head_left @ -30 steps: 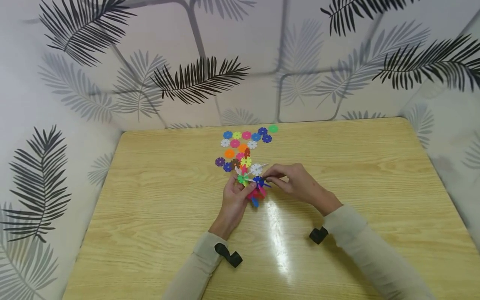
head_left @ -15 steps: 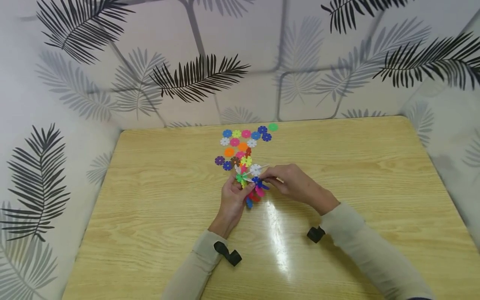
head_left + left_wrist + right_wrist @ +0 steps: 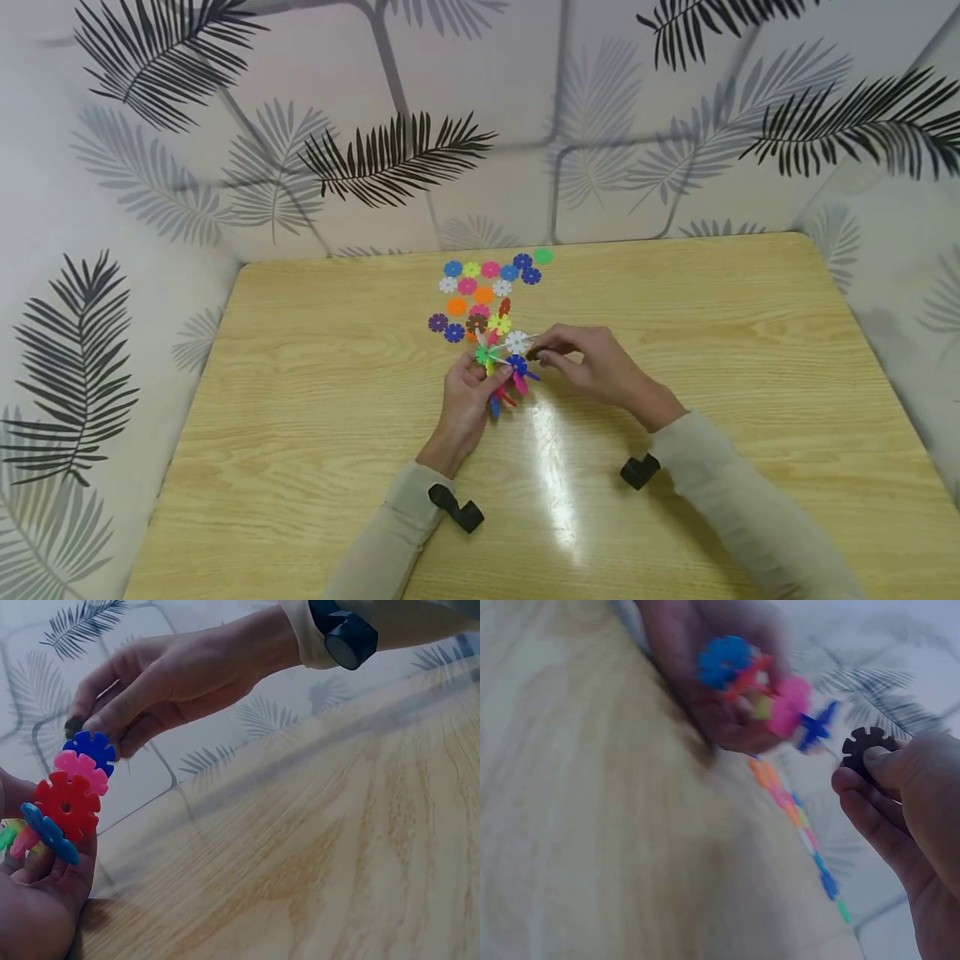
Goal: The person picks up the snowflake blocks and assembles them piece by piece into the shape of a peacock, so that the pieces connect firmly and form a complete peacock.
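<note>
My left hand [image 3: 468, 404] holds a cluster of notched plastic discs slotted into one another. Green, white, pink and red pieces show in it, with a dark blue disc [image 3: 515, 364] on its right side. Its upper end carries a white disc [image 3: 516, 342], a yellow one [image 3: 500, 324] and a brown one [image 3: 477, 323]. In the left wrist view a red disc [image 3: 66, 806] of the cluster faces the camera. My right hand [image 3: 600, 367] pinches a dark brown notched disc [image 3: 857, 746] between thumb and fingers, close beside the dark blue disc. Fingers partly cover it.
Loose notched discs lie flat on the wooden table [image 3: 315, 400] beyond the hands, among them a green disc [image 3: 543, 257], an orange disc [image 3: 457, 307] and a purple disc [image 3: 438, 322]. A leaf-patterned wall covering [image 3: 495, 183] rises behind the table's far edge.
The cluster has turned in my left hand, its upper end swinging right and its lower end left. My right hand moved in towards the dark blue disc, then drew slightly back with the brown disc.
</note>
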A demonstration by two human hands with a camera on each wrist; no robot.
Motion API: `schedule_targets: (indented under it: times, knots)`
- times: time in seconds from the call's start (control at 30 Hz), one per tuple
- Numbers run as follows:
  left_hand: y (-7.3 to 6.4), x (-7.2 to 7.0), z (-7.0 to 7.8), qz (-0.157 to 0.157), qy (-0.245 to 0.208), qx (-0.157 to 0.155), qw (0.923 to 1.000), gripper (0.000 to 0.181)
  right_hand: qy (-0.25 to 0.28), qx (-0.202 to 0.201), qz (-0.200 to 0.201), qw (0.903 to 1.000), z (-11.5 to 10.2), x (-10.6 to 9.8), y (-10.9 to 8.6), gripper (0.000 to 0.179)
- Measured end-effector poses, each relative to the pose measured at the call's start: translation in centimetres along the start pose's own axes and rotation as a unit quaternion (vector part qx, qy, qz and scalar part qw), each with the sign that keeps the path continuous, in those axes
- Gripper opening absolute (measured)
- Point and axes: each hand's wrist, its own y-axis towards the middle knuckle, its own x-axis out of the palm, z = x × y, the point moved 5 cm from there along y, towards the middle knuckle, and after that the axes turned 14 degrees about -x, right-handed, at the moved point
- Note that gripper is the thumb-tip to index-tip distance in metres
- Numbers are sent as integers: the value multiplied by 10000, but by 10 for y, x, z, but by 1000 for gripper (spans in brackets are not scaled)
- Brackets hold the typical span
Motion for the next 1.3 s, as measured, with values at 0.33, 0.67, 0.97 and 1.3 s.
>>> schedule_targets:
  times: [0.33,0.67,0.97,1.3]
  knots:
    - [1,2,-1,-24,-22,-48,10000,49,607,498,181,9967,6,-6,-9,13]
    - [2,1,-2,29,-29,-224,9997,44,475,343,97,9982,5,10,-6,12]
    - [0,-1,-1,-62,114,-87,9999,46,622,203,-54,9978,0,12,-2,12]
    - [1,-1,-1,151,165,-110,9997,41,478,139,-214,9985,-2,15,4,13]
